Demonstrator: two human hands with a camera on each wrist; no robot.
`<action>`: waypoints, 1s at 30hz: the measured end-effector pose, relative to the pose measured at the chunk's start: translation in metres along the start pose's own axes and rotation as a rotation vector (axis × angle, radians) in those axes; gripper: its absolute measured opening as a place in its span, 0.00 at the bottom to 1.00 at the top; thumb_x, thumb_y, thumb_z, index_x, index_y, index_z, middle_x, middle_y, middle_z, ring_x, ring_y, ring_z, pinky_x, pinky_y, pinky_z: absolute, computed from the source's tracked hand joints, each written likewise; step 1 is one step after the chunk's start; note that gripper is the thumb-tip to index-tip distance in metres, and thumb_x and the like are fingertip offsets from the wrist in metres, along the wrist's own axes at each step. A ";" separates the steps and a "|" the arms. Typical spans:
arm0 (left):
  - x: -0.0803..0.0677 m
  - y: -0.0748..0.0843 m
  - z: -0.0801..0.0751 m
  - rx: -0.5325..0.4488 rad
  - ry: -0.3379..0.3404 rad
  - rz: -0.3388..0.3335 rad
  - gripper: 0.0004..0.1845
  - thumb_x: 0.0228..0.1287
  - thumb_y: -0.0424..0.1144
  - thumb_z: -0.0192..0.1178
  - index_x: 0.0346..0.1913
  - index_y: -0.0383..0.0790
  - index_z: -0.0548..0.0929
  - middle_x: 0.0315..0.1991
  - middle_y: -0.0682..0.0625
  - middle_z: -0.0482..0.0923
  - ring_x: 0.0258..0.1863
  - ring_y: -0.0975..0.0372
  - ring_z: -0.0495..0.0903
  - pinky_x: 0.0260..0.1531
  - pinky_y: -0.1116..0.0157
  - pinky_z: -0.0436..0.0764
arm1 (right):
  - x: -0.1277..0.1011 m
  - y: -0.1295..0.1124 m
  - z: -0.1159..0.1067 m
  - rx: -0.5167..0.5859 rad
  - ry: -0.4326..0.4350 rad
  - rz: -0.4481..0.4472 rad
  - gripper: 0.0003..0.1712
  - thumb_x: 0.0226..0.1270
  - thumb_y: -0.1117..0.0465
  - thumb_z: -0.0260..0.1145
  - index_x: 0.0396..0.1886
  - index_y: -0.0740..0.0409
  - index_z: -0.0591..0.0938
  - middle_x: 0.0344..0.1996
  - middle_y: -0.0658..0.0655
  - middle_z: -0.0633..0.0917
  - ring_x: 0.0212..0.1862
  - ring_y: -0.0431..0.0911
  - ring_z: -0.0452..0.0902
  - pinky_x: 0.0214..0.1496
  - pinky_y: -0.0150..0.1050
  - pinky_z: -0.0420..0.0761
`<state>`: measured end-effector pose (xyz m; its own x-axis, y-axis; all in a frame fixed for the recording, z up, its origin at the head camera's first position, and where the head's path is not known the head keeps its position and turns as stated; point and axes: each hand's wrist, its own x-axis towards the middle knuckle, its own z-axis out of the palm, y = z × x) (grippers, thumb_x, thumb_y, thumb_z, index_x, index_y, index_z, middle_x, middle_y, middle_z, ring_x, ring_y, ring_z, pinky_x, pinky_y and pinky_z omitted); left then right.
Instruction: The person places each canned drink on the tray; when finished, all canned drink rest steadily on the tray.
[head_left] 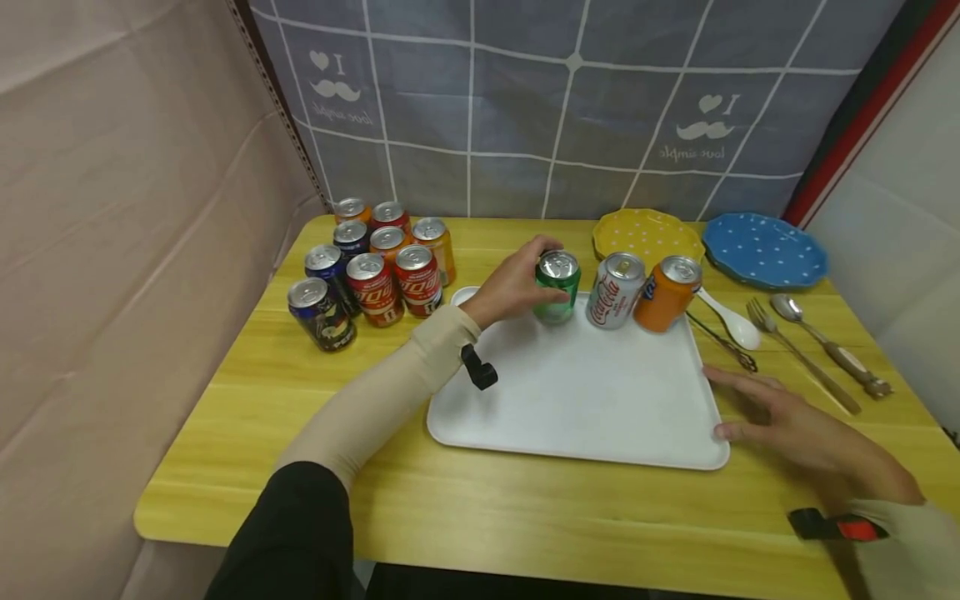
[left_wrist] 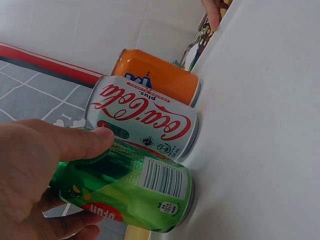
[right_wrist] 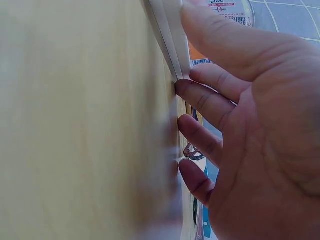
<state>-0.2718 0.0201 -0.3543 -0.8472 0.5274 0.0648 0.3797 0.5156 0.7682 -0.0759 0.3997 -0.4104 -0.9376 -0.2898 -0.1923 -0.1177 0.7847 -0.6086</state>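
Observation:
My left hand [head_left: 513, 287] grips a green soda can [head_left: 557, 287], thumb and fingers around its sides. In the left wrist view the can [left_wrist: 132, 187] is upright, its base at the white tray [head_left: 585, 400]. Beside it on the tray's far side stand a silver Coca-Cola Plus can [head_left: 615, 292] and an orange can [head_left: 666, 296]. At the tray's right edge, my right hand [head_left: 798, 425] touches the rim with thumb and fingertips. Its fingers [right_wrist: 205, 100] look relaxed and spread in the right wrist view, along the tray edge [right_wrist: 172, 40].
At the back left stands a cluster of several red, dark and orange cans [head_left: 373, 287]. A yellow plate [head_left: 647, 233] and a blue plate [head_left: 765, 250] lie at the back right. Near my right hand are a white spoon [head_left: 731, 321], a fork [head_left: 802, 358] and a metal spoon [head_left: 832, 346].

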 end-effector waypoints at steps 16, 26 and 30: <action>0.010 0.002 0.008 0.017 -0.034 0.032 0.43 0.64 0.42 0.76 0.78 0.47 0.65 0.72 0.50 0.73 0.69 0.59 0.76 0.71 0.58 0.75 | 0.000 0.003 0.000 -0.014 0.022 -0.029 0.50 0.67 0.51 0.76 0.84 0.42 0.61 0.80 0.74 0.61 0.76 0.81 0.52 0.62 0.83 0.58; -0.004 -0.001 -0.007 0.120 -0.035 0.035 0.54 0.63 0.56 0.75 0.84 0.53 0.54 0.83 0.52 0.59 0.79 0.54 0.66 0.76 0.52 0.70 | 0.000 0.002 -0.001 0.011 0.012 -0.027 0.50 0.68 0.53 0.76 0.85 0.45 0.61 0.80 0.75 0.59 0.76 0.82 0.51 0.62 0.83 0.57; -0.028 -0.003 -0.025 0.149 0.070 0.074 0.49 0.65 0.59 0.72 0.83 0.52 0.60 0.81 0.53 0.62 0.76 0.52 0.70 0.72 0.52 0.74 | 0.001 0.001 0.001 0.013 0.000 -0.003 0.51 0.69 0.52 0.75 0.86 0.44 0.58 0.80 0.75 0.58 0.76 0.81 0.50 0.61 0.83 0.58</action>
<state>-0.2588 -0.0128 -0.3424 -0.8369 0.5217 0.1655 0.4880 0.5744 0.6572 -0.0762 0.3996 -0.4114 -0.9372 -0.2921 -0.1905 -0.1162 0.7766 -0.6192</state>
